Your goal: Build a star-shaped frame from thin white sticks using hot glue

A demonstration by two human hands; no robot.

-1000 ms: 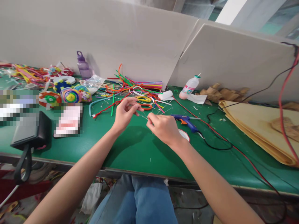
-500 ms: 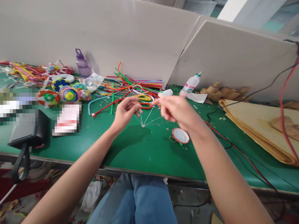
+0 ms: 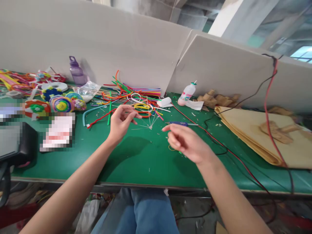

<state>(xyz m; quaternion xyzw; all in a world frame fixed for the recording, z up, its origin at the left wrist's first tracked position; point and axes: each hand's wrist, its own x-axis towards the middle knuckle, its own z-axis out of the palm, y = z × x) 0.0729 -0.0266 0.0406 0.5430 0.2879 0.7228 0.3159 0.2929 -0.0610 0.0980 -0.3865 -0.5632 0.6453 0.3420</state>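
Observation:
Thin pale strands (image 3: 150,127) meet at a small knot and fan out above the green table, between my hands. My left hand (image 3: 122,122) is at their left with thumb and fingertips pinched together on one of the strands. To the right, my right hand (image 3: 186,139) has its index finger stretched toward the strands and the other fingers curled; it is apart from them and holds nothing that I can see. A blue tool (image 3: 180,123) lies just behind my right hand.
Behind the hands lies a pile of coloured pipe cleaners (image 3: 136,92). Colourful round crafts (image 3: 62,104) and a purple bottle (image 3: 77,72) stand left. A glue bottle (image 3: 187,93), red cable (image 3: 234,156) and folded brown paper (image 3: 253,139) are right.
The view has shifted right. My right hand has moved away from the strands, down and right, uncovering the blue tool and hiding the round white lid. My left hand keeps its pinch.

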